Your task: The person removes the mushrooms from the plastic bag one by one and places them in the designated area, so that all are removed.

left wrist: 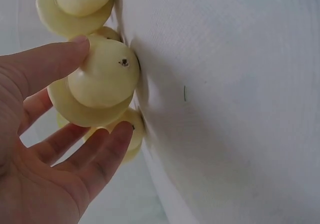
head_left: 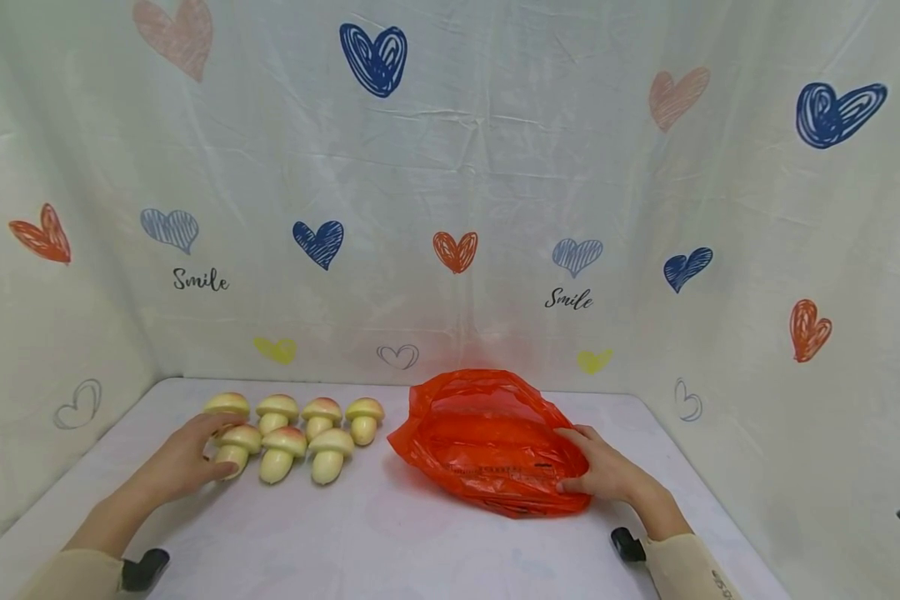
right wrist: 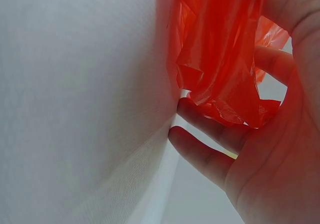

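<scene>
Several pale yellow toy mushrooms with pink-tinged caps stand in two rows at the left of the table. My left hand [head_left: 195, 454] reaches round the nearest left mushroom [head_left: 232, 454]. In the left wrist view, the thumb of my left hand [left wrist: 55, 134] lies against this mushroom [left wrist: 105, 73] and its fingers curve round the far side. A red plastic bag [head_left: 487, 450] lies with its mouth gaping towards me, right of the mushrooms. My right hand [head_left: 603, 467] holds the bag's right edge. Crumpled bag plastic [right wrist: 220, 53] hangs between thumb and fingers of my right hand [right wrist: 270, 149].
A white cloth covers the table [head_left: 390, 550]. White curtains [head_left: 495, 167] printed with hearts and "Smile" hang behind it and at both sides. Another mushroom [head_left: 363, 419] at the right end of the back row stands near the bag's left edge.
</scene>
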`<state>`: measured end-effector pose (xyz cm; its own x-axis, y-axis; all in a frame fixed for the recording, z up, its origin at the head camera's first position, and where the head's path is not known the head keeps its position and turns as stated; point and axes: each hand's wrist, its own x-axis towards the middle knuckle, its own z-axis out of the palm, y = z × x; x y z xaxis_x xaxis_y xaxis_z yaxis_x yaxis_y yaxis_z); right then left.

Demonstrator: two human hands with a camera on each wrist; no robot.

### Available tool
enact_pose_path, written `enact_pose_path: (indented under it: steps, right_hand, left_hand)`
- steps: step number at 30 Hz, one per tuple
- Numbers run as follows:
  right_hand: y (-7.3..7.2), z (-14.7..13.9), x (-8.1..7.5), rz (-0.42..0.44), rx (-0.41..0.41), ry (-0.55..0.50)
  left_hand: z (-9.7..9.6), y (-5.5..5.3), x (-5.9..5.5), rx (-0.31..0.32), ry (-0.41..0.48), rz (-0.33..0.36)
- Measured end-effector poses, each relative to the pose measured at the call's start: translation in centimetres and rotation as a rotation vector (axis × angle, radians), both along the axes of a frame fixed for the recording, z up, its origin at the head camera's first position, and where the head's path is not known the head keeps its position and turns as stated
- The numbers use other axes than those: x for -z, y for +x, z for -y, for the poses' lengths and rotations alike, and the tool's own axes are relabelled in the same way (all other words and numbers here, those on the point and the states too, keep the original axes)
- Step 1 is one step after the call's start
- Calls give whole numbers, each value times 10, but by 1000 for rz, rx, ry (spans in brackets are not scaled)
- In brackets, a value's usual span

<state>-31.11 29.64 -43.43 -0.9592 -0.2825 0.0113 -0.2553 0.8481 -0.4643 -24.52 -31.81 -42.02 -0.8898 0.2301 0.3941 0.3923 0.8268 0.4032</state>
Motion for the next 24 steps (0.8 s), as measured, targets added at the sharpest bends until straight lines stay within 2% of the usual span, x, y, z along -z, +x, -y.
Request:
enact_pose_path:
  steps: [8, 19, 24]
  right_hand:
    - [-1, 0, 0, 3, 0, 0]
    - [-1, 3, 0, 11, -1, -7]
    - [0, 3, 0, 7, 8, 8]
  left_hand:
    - [1, 1, 1, 8, 12, -10]
    - [4, 5, -1, 13, 7, -100]
    - [5, 7, 1, 24, 14, -98]
